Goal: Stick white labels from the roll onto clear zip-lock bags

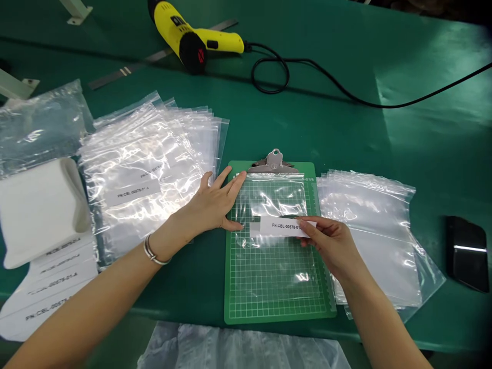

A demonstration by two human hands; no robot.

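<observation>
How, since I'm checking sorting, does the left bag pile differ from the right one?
The left pile shows a printed white label on its top bag; the right pile shows none. The left pile is fanned wide; the right pile spreads less. Both are clear zip bags on the green table.

A clear zip bag [274, 205], glossy and slightly wrinkled, lies flat on the green gridded clipboard [277, 287] with its top edge under the metal clip [273, 161]. A white label [284, 226] printed "PN:CBL-00578-01" sits level across the bag's lower half, its right end pinched by the right hand [330, 246].
</observation>
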